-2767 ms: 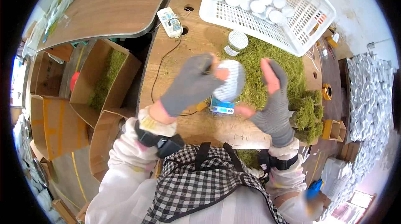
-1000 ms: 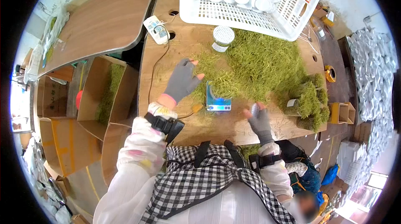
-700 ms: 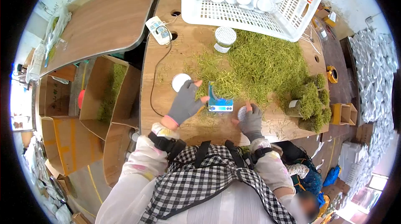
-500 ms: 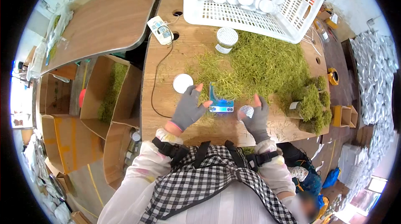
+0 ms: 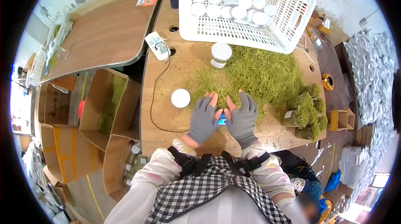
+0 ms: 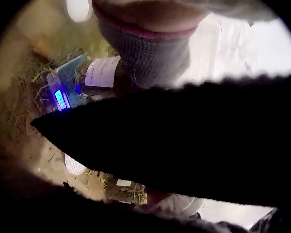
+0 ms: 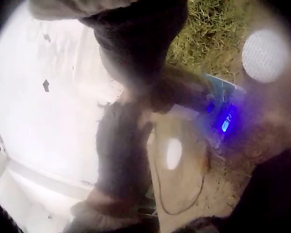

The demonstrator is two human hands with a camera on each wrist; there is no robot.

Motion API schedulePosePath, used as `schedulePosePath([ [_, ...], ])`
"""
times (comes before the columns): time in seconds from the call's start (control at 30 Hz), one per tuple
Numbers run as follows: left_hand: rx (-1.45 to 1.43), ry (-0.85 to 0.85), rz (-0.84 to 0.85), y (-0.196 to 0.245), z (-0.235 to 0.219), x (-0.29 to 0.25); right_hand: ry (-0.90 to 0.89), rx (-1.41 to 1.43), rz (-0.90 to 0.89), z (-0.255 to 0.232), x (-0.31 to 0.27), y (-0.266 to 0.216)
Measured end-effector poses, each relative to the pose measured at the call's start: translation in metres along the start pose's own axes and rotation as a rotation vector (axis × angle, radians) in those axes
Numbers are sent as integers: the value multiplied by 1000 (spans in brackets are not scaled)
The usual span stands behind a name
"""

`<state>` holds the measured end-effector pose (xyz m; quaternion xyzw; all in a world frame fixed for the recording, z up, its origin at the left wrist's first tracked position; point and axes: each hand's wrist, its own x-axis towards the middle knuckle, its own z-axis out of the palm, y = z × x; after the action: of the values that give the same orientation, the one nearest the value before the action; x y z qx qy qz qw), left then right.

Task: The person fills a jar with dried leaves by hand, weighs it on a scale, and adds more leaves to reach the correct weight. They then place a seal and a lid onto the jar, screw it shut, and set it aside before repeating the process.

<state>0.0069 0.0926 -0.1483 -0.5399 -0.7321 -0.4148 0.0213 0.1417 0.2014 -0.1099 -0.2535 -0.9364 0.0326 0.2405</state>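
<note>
Both hands wear grey gloves with bare fingertips. In the head view my left hand and right hand meet at the table's front, curved round the sides of a jar topped with dried green strands. The wrist views show the jar's white label just over a small blue scale; from above, the hands hide most of the jar. The scale's display glows blue. A plain white lid lies to the left. Right of the scale is a patterned white disc, hidden under my right hand from above.
A large heap of dried green strands covers the middle. Behind stands a lidded jar, then a white basket of lidded jars. Filled open jars stand right. A power strip and its cable lie left.
The jar's plain lid now lies at left. My right hand has let go of the patterned disc it held half a second ago. Both hands have come together round the jar at the scale.
</note>
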Motion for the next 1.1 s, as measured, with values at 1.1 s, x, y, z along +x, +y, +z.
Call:
schedulePosePath([
  [1.1, 189, -86, 123, 23, -20, 18, -305, 619, 741, 58, -86, 85],
])
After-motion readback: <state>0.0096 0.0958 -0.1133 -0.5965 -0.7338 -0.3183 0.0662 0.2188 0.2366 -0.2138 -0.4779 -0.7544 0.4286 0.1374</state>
